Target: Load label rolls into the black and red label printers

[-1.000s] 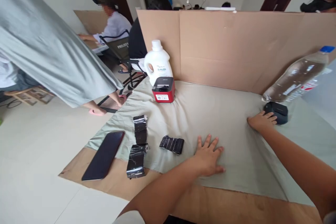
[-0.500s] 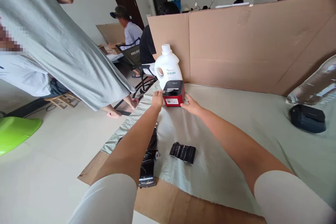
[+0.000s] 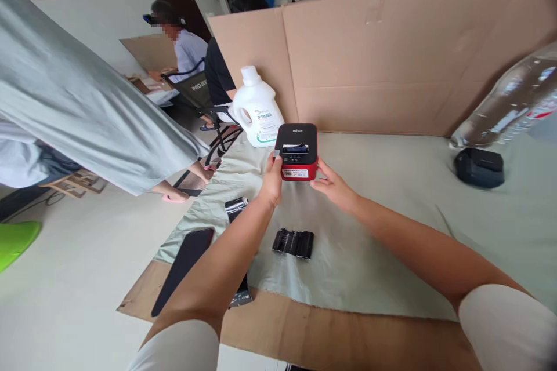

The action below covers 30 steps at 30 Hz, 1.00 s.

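Observation:
A small box-shaped printer (image 3: 300, 134), red with a black top and a slot across it, sits between my hands over the cloth. My left hand (image 3: 272, 179) grips its left side, thumb near the top edge. On the right side, my right hand (image 3: 334, 185) presses its fingers against the red wall. Nearer to me lies a crumpled strip of shiny black film (image 3: 293, 243). By my left forearm there is a black film roll (image 3: 236, 205), partly hidden by the arm. I cannot tell whether the printer touches the cloth.
A white detergent bottle (image 3: 259, 113) stands behind the printer, before a cardboard partition (image 3: 369, 64). A flat black slab (image 3: 183, 272) lies at the table's left edge. At right are a dark device (image 3: 479, 168) and a clear plastic-wrapped item (image 3: 500, 107). A person in a grey garment (image 3: 87, 93) stands left.
The printer has come away from the detergent bottle, toward me and to the right, with both hands on it. More of its top shows. The view has shifted.

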Motion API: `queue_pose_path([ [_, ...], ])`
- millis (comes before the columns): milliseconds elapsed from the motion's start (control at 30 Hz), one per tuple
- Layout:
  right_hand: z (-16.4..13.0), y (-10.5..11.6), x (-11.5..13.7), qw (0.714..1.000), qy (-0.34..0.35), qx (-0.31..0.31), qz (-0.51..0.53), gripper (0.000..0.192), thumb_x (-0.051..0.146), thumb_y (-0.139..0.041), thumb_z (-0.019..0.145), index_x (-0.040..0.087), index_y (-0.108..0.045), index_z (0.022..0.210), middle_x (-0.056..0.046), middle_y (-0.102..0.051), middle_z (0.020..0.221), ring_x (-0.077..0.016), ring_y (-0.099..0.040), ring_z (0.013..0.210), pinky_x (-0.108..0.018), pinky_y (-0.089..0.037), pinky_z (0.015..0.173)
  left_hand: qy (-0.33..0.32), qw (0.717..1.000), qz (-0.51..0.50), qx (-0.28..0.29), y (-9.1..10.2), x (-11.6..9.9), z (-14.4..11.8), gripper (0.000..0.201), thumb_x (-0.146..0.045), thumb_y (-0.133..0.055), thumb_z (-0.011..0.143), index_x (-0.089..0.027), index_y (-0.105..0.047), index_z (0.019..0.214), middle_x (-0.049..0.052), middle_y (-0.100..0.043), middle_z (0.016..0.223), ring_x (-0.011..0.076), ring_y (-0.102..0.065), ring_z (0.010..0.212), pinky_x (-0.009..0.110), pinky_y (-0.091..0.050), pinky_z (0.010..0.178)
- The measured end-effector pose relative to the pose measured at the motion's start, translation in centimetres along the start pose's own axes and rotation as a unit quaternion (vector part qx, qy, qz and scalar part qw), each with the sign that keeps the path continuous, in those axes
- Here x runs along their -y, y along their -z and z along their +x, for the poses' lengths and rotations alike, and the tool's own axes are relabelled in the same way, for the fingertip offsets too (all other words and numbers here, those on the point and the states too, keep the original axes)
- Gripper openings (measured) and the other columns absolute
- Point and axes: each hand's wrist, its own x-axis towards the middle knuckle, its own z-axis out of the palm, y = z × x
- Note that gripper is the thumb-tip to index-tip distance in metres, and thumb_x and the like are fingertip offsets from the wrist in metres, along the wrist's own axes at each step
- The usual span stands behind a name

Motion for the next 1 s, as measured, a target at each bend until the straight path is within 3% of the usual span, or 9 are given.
queue_pose_path([
  [100,-7.2,3.1,1.4,1.000,-0.005,-0.028,-0.005,0.090,0.055,-0.073,0.076,0.042,-0.028,0.153,0.006,-0.026,0.164,-0.0273,-0.026,0.151,-0.050,-0.030,0.120,-0.005,0.999,-0.005,0.052,-3.0,0.6,-6.1,0.039,-0.044,-0.049,0.096,-0.027,-0.055,0.130,0.002,-0.057,0.142,0.0196,-0.048,0.136,0.035,-0.036,0.116],
  [267,-18.3,6.4,2.8,0.996,-0.041,-0.071,-0.026,0.083,0.058,-0.068,0.082,0.040,-0.029,0.153,0.001,-0.028,0.164,-0.0289,-0.031,0.149,-0.054,-0.037,0.117,0.079,0.989,0.039,0.120,-6.9,2.1,-15.9,0.054,-0.055,-0.041,0.097,-0.030,-0.042,0.144,0.003,-0.045,0.154,0.0205,-0.036,0.146,0.038,-0.027,0.122],
  [367,-22.8,7.2,2.2,0.994,-0.043,-0.096,-0.040,0.075,0.053,-0.063,0.088,0.041,-0.028,0.153,-0.001,-0.029,0.163,-0.0284,-0.035,0.147,-0.057,-0.042,0.113,0.118,0.980,0.074,0.144,-8.0,2.8,-19.8,0.060,-0.060,-0.039,0.095,-0.032,-0.035,0.149,0.001,-0.034,0.161,0.0209,-0.025,0.151,0.039,-0.024,0.124],
  [467,-25.6,7.6,0.8,0.992,-0.021,-0.108,-0.068,0.072,0.050,-0.062,0.089,0.042,-0.028,0.153,-0.002,-0.032,0.162,-0.0279,-0.036,0.147,-0.056,-0.047,0.109,0.120,0.975,0.097,0.159,-8.2,3.2,-22.1,0.062,-0.061,-0.038,0.095,-0.034,-0.031,0.151,0.001,-0.031,0.162,0.0209,-0.022,0.152,0.039,-0.023,0.124],
  [633,-26.3,8.5,0.2,0.973,0.005,-0.146,-0.177,0.071,0.050,-0.058,0.091,0.037,-0.028,0.153,-0.008,-0.040,0.157,-0.0292,-0.044,0.141,-0.054,-0.051,0.105,0.113,0.971,0.112,0.179,-7.4,3.1,-22.7,0.062,-0.061,-0.040,0.095,-0.031,-0.032,0.149,0.004,-0.035,0.159,0.0222,-0.029,0.149,0.040,-0.023,0.124],
  [767,-23.7,9.3,2.4,0.928,0.114,-0.195,-0.297,0.061,0.048,-0.051,0.095,0.032,-0.032,0.151,-0.010,-0.044,0.152,-0.0294,-0.041,0.141,-0.056,-0.042,0.112,0.110,0.975,0.105,0.162,-7.0,2.7,-19.8,0.059,-0.053,-0.040,0.096,-0.028,-0.035,0.148,0.006,-0.033,0.160,0.0238,-0.027,0.150,0.042,-0.024,0.123],
  [833,-22.0,9.3,3.1,0.901,0.193,-0.174,-0.347,0.057,0.049,-0.047,0.096,0.028,-0.037,0.148,-0.012,-0.051,0.144,-0.0305,-0.043,0.138,-0.056,-0.040,0.112,0.065,0.970,0.089,0.215,-7.0,2.4,-17.6,0.058,-0.042,-0.047,0.092,-0.027,-0.039,0.147,0.003,-0.027,0.163,0.0245,-0.021,0.152,0.043,-0.022,0.124],
  [933,-20.3,8.9,2.6,0.855,0.278,-0.143,-0.414,0.058,0.057,-0.054,0.090,0.025,-0.050,0.138,-0.012,-0.064,0.124,-0.0328,-0.054,0.125,-0.056,-0.043,0.107,0.010,0.933,0.081,0.350,-7.1,2.2,-14.9,0.065,-0.026,-0.054,0.076,-0.028,-0.050,0.141,-0.003,-0.019,0.166,0.0264,-0.012,0.154,0.043,-0.019,0.125],
  [1000,-19.9,8.5,1.6,0.826,0.304,-0.144,-0.451,0.049,0.058,-0.063,0.084,0.028,-0.061,0.123,-0.008,-0.069,0.108,-0.0307,-0.061,0.110,-0.054,-0.044,0.103,0.007,0.919,0.080,0.387,-7.2,2.2,-14.1,0.070,-0.021,-0.052,0.069,-0.028,-0.054,0.139,-0.007,-0.016,0.167,0.0265,-0.008,0.155,0.042,-0.017,0.126],
])
